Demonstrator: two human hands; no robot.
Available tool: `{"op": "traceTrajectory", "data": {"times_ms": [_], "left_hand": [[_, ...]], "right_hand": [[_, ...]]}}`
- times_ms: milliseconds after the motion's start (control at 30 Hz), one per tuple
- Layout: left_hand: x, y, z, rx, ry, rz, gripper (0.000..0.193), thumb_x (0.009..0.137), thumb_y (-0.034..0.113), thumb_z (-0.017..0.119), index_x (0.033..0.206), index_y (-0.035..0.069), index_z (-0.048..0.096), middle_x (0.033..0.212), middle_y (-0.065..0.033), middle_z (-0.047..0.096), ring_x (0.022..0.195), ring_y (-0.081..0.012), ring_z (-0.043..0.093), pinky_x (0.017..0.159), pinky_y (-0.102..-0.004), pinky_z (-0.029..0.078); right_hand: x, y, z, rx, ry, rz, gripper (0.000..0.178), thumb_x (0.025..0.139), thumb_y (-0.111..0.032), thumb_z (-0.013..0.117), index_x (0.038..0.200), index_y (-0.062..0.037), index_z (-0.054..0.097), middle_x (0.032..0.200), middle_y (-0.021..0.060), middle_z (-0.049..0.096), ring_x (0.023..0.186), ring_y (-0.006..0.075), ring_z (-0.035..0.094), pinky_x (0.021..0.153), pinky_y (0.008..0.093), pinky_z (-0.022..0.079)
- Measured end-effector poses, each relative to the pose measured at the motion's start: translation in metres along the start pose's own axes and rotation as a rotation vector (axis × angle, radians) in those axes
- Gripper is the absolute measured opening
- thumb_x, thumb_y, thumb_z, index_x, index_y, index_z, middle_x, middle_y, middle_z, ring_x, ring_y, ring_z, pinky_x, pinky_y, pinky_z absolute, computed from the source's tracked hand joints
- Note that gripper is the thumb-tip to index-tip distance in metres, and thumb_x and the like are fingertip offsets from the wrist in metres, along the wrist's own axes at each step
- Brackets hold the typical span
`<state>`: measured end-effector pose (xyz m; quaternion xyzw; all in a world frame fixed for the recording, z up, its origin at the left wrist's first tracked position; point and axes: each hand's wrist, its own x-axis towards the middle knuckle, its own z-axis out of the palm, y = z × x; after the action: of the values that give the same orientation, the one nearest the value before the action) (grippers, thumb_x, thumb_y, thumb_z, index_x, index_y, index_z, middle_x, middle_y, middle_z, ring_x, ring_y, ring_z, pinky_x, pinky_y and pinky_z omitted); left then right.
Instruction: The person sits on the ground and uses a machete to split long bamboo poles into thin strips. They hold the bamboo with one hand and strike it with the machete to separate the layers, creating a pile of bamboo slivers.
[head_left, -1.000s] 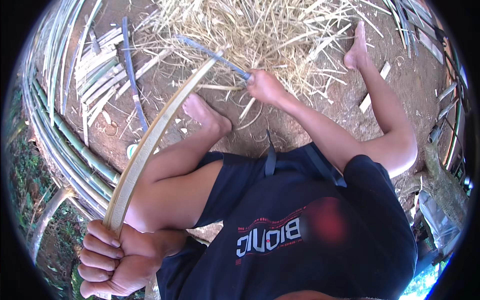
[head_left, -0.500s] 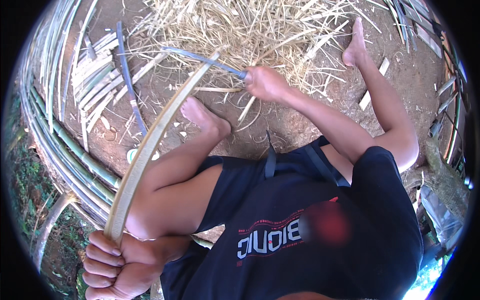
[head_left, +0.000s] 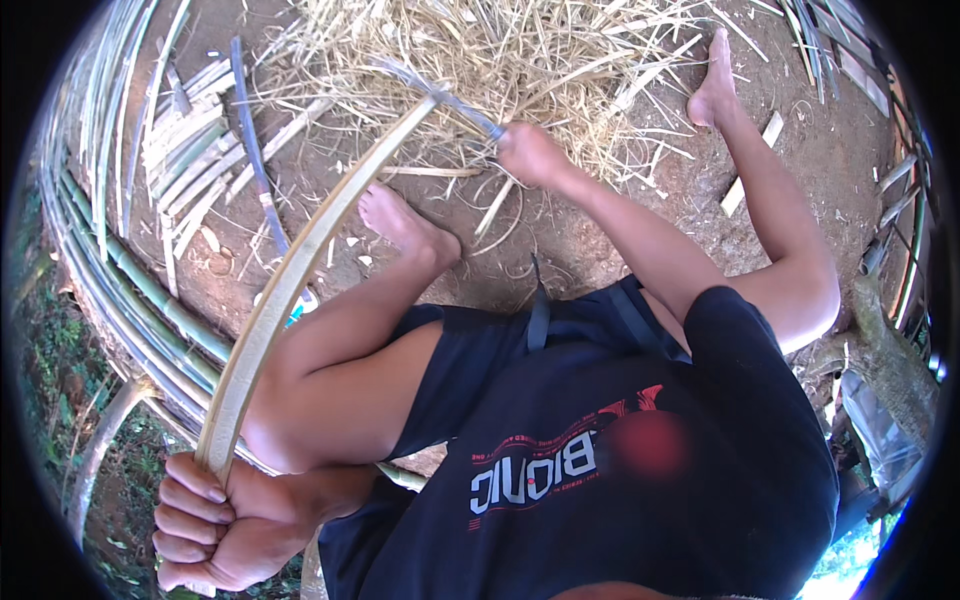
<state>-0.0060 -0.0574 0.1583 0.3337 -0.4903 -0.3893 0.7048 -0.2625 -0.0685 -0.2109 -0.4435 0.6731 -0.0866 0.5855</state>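
My left hand (head_left: 235,530), low at the left, is closed round the lower end of a long pale bamboo strip (head_left: 283,280). The strip slants up and away from me, over my bent left leg. In my right hand (head_left: 537,158) is the handle of a long knife (head_left: 468,112). Its blade points to the far left and is smeared by motion. At the strip's far tip the blade crosses it; whether the edge touches the bamboo I cannot tell.
Beyond the knife lies a heap of pale shavings (head_left: 450,45). Short split bamboo pieces (head_left: 200,150) and a dark strip (head_left: 255,150) rest on the dirt at the left. Long bamboo poles (head_left: 150,290) line the left side. A branch (head_left: 890,330) stands at the right.
The knife has moved away from me, its blade passing from lower on the strip to the tip. My left hand and the strip's near end have shifted slightly left.
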Motion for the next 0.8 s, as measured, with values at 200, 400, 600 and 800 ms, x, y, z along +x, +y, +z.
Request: {"op": "traceTrajectory", "data": {"times_ms": [200,400,600,800], "left_hand": [[0.002,-0.014,0.014,0.324,0.41,0.125,0.054,0.104,0.045,0.037,0.058,0.022,0.022,0.053,0.0076,0.013,0.045,-0.0076,0.014,0.045,-0.0245,0.02],[0.012,-0.019,0.015,0.439,0.583,0.134,0.055,0.103,0.052,0.04,0.058,0.022,0.025,0.052,0.009,0.013,0.043,-0.0055,0.015,0.042,-0.0227,0.02],[0.006,-0.004,-0.022,0.177,0.25,0.04,0.051,0.101,0.028,0.045,0.057,0.019,0.021,0.055,0.0035,0.015,0.051,-0.0108,0.016,0.054,-0.0277,0.023],[-0.001,-0.006,-0.026,0.251,0.368,0.059,0.053,0.104,0.036,0.041,0.058,0.019,0.022,0.054,0.004,0.015,0.05,-0.0102,0.016,0.052,-0.0265,0.023]], "right_hand": [[-0.029,-0.029,-0.022,-0.245,-0.114,-0.111,0.019,0.092,-0.007,0.05,0.103,0.0013,0.063,0.069,0.0085,0.055,0.057,0.0147,0.054,0.049,0.0309,0.05],[0.014,0.025,-0.008,-0.106,0.023,0.114,0.021,0.095,-0.008,0.049,0.11,-0.0004,0.061,0.069,0.0043,0.05,0.055,0.0095,0.046,0.041,0.0272,0.041],[-0.04,-0.036,-0.007,-0.093,-0.1,0.066,0.021,0.093,-0.008,0.051,0.11,-0.0008,0.061,0.068,0.0047,0.051,0.051,0.0115,0.045,0.042,0.0286,0.042],[-0.077,-0.051,0.031,-0.199,0.006,-0.527,0.021,0.086,-0.006,0.056,0.106,0.0002,0.061,0.065,0.0099,0.061,0.053,0.0181,0.058,0.043,0.0318,0.048]]}}
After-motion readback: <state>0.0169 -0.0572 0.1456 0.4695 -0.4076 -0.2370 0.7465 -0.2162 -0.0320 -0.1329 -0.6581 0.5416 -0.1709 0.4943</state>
